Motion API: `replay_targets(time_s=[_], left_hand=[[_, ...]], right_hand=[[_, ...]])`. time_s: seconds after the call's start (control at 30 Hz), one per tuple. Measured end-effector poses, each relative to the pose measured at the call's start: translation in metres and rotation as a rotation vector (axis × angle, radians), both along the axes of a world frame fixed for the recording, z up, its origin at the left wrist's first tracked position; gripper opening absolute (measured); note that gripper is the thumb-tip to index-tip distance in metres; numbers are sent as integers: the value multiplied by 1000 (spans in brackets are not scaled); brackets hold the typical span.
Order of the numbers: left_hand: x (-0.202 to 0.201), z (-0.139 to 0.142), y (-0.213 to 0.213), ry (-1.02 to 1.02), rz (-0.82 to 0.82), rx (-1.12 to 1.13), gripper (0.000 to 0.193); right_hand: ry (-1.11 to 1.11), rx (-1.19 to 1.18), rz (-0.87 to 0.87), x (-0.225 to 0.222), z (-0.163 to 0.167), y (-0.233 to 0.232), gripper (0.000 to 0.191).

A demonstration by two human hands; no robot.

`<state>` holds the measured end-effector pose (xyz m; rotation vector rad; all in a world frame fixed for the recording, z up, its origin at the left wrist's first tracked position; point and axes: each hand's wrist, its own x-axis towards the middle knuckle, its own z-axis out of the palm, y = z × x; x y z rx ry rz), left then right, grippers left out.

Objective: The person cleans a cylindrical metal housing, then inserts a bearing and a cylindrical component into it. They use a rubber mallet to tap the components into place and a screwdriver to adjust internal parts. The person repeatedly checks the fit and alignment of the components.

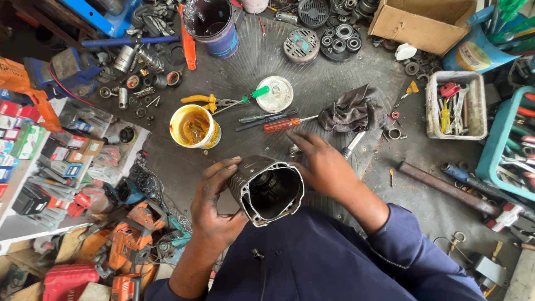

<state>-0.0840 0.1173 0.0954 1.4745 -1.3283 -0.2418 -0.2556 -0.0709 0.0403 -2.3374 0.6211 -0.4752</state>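
My left hand point(214, 209) grips the side of a grey metal motor housing point(267, 189), a hollow open-ended casing with its mouth facing up toward me. Over the dark mat just beyond the housing, my right hand point(322, 164) lies flat, fingers pointing left toward a small metal part point(293, 150). Whether it touches the housing I cannot tell. A steel shaft point(352, 145) pokes out from behind that hand. Past the fingers lie an orange-handled screwdriver point(285, 124) and a dark one point(267, 117).
A yellow tub of grease point(195, 127) stands left of the screwdrivers, with yellow pliers point(203, 100), a white lid point(275, 93) and a dark rag point(356, 108) nearby. Bearings, a blue bucket point(214, 25), a cardboard box point(423, 22), tool trays and orange power tools point(131, 245) surround the mat.
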Motion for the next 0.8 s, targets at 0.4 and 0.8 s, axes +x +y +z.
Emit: replay_targets(time_s=[0.4,0.8], left_hand=[[10,-36,2,184,-20,-18,81],[20,-54,14,463,10,-35,86]], right_hand=[[175,12,-222,6,-65,-13,37],[-132,534,-332,6,-79,-28,17]])
